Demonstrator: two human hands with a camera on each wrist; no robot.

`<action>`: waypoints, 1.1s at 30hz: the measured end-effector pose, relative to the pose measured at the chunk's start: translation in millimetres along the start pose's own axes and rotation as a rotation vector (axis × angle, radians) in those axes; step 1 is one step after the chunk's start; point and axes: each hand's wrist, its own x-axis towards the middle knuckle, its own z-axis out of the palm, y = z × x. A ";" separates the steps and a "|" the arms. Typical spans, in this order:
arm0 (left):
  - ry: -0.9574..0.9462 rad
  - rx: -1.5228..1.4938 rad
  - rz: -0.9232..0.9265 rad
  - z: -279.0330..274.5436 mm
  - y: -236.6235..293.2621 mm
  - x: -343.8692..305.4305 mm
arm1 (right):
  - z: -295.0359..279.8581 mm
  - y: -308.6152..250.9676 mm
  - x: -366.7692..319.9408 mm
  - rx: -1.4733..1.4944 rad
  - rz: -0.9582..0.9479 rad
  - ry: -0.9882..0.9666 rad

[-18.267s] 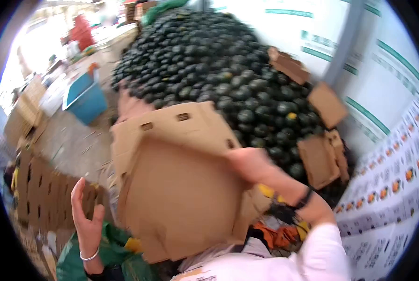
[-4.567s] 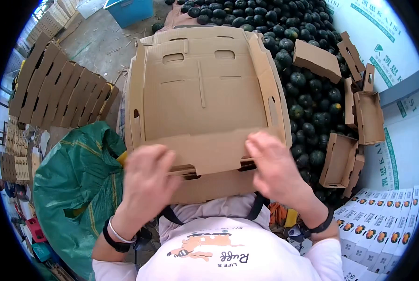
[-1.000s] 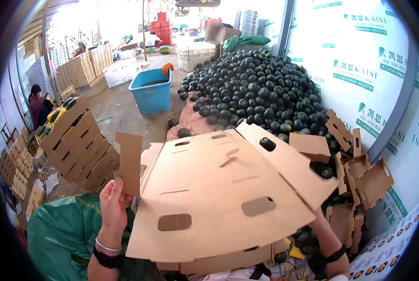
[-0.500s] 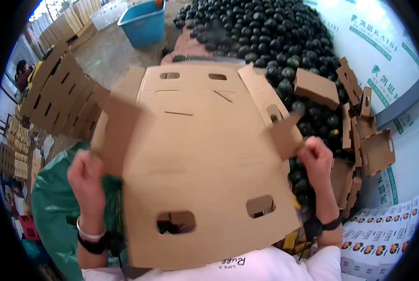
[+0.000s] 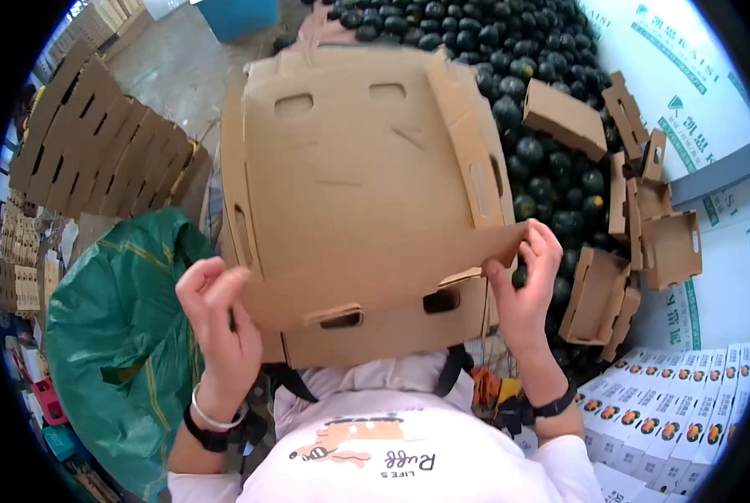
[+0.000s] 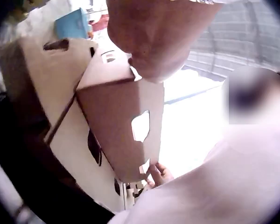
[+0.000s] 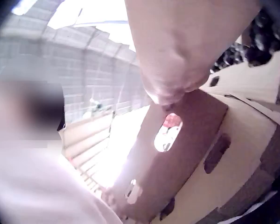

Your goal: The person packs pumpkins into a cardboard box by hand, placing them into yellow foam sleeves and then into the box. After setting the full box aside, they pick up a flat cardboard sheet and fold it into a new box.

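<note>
A partly folded cardboard box (image 5: 341,201) lies before the person's lap, its side walls standing along both edges. The front flap (image 5: 391,264) is raised between the two hands, with hand-hole cutouts just below it. At the flap's left end, the left hand (image 5: 220,327) holds the corner between curled fingers and thumb. The right hand (image 5: 530,293) pinches the flap's right corner, thumb below and fingers above. In the left wrist view, the upright flap (image 6: 119,126) stands under the left hand (image 6: 151,42). The right wrist view shows the right hand (image 7: 172,70) at the flap's upper end.
Dark green round squash or melons (image 5: 551,184) are heaped at the right and back. Small cardboard trays (image 5: 597,293) lie on them. Folded cardboard stacks (image 5: 98,151) stand left, above a green sack (image 5: 123,335). Printed white cartons (image 5: 668,419) are at lower right, a blue tub (image 5: 236,17) behind.
A flat cardboard sheet was held up a second ago, then its side flaps were lifted. Now the sides stand upright, and both hands have moved to the raised front flap. The head view tilts further down.
</note>
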 end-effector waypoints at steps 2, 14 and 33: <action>-0.081 0.332 0.221 -10.3 14.6 11.0 | -2.4 -11.0 5.5 -0.466 -0.337 -0.020; -0.762 0.312 0.341 61.0 37.7 38.5 | 33.6 10.7 58.3 -0.526 -0.729 -0.655; -0.266 -1.166 -0.640 -1.5 -41.4 97.8 | -17.8 -35.1 -5.1 0.194 -0.310 -1.177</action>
